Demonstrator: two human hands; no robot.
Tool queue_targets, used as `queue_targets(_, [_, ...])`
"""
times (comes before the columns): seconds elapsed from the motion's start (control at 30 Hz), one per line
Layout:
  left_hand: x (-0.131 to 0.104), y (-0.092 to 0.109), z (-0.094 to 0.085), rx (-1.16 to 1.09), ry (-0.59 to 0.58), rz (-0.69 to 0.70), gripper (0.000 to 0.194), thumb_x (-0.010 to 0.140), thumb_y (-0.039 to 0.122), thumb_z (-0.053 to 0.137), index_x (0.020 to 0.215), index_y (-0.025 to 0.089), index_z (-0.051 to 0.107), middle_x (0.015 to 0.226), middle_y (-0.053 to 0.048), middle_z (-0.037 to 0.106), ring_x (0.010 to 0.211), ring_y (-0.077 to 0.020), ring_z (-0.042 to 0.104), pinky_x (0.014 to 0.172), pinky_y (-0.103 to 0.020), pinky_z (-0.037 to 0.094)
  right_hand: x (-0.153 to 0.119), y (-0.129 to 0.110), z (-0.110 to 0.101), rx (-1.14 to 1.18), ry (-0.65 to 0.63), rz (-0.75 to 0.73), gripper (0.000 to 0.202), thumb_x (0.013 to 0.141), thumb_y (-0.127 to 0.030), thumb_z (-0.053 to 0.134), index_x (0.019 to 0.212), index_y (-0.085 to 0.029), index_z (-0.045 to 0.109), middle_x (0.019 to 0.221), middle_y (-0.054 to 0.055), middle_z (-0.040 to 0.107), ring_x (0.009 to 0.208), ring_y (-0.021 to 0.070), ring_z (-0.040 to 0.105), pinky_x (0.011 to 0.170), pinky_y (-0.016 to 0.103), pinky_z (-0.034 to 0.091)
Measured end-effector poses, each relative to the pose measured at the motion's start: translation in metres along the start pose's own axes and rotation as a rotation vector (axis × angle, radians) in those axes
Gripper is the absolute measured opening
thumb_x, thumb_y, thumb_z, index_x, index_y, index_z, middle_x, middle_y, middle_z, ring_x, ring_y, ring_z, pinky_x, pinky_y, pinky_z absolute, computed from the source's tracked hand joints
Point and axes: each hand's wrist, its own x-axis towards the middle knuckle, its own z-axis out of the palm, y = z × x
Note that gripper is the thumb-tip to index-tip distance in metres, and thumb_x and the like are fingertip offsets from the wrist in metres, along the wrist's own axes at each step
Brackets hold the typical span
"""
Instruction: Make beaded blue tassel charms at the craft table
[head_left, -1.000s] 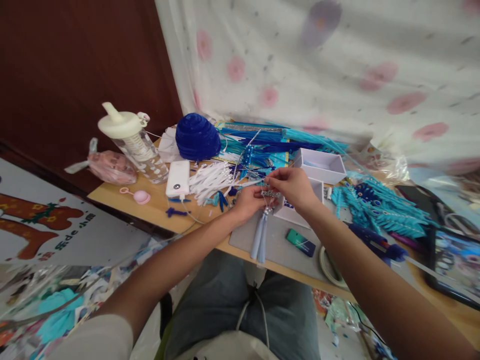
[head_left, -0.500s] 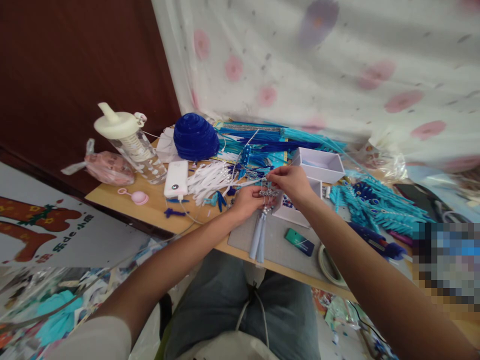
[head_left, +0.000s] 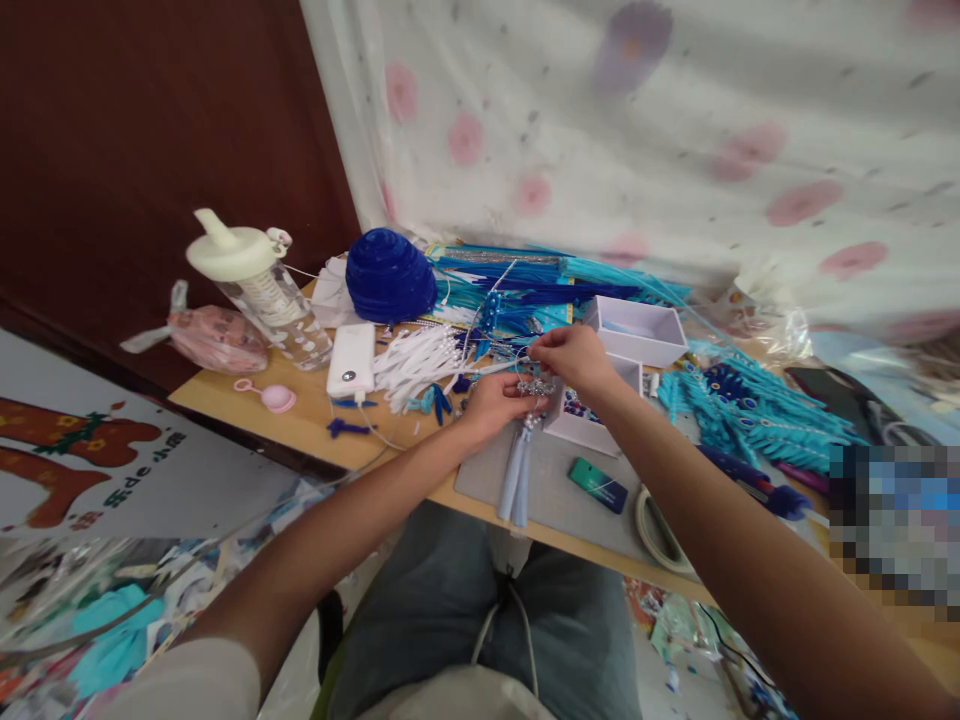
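While my left hand [head_left: 491, 405] holds the silver ornament [head_left: 536, 386] in a closed grip beside the bead box [head_left: 585, 432], its pale tassels [head_left: 514, 475] extend over the mat [head_left: 484, 470]. My right hand [head_left: 577, 358] forms a narrow pinch; its contents I cannot tell. A slackened left grip could drop the ornament; snagged tassels could twist it.

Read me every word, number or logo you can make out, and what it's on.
"de": on the white board, among Chinese characters too blurred to read surely.
Drink bottle: print too small to read.
Power bank: tiny round marking, unreadable.
Green and navy packet: any lettering too small to read.
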Motion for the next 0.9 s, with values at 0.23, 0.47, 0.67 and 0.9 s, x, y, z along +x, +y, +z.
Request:
queue_targets(0.23, [-0.002, 0.004, 0.0, 0.015, -0.008, 0.007, 0.046, 0.059, 0.013, 0.085, 0.103, 0.013, 0.073, 0.093, -0.009, 0.078, 0.084, -0.0213, 0.073, 0.084, -0.034, 0.054, 0.007, 0.008, 0.003, 0.076, 0.006, -0.018, 0.007, 0.066, -0.021, 0.071, 0.061, -0.018, 0.068, 0.047, 0.0, 0.059, 0.045, 0.0143, 0.055, 0.047, 0.026, 0.043])
queue_targets(0.47, [-0.002, 0.011, 0.002, -0.162, 0.004, -0.073, 0.025, 0.073, 0.019, 0.071, 0.097, 0.014, 0.071, 0.085, -0.008, 0.077, 0.078, -0.0222, 0.075, 0.081, -0.036, 0.057, 0.003, 0.002, 0.002, 0.184, 0.001, 0.041, 0.009, 0.066, -0.021, 0.073, 0.062, -0.017, 0.067, 0.049, -0.001, 0.059, 0.044, 0.0128, 0.054, 0.045, 0.025, 0.044])
queue_targets(0.67, [-0.001, 0.008, 0.002, -0.115, -0.015, -0.029, 0.026, 0.078, 0.032, 0.077, 0.094, 0.013, 0.071, 0.095, -0.011, 0.077, 0.078, -0.0195, 0.074, 0.077, -0.031, 0.056, -0.003, -0.005, -0.002, 0.306, -0.012, 0.043, 0.008, 0.066, -0.018, 0.074, 0.061, -0.017, 0.068, 0.052, 0.0, 0.061, 0.047, 0.0122, 0.057, 0.048, 0.024, 0.05])
queue_targets(0.9, [-0.002, 0.006, 0.002, -0.089, -0.008, -0.006, 0.026, 0.074, 0.021, 0.078, 0.098, 0.012, 0.072, 0.101, -0.011, 0.076, 0.084, -0.0198, 0.073, 0.084, -0.034, 0.056, 0.0, 0.0, -0.001, 0.323, -0.001, 0.023, 0.011, 0.065, -0.021, 0.077, 0.062, -0.017, 0.067, 0.052, 0.0, 0.062, 0.048, 0.0121, 0.056, 0.047, 0.024, 0.05])
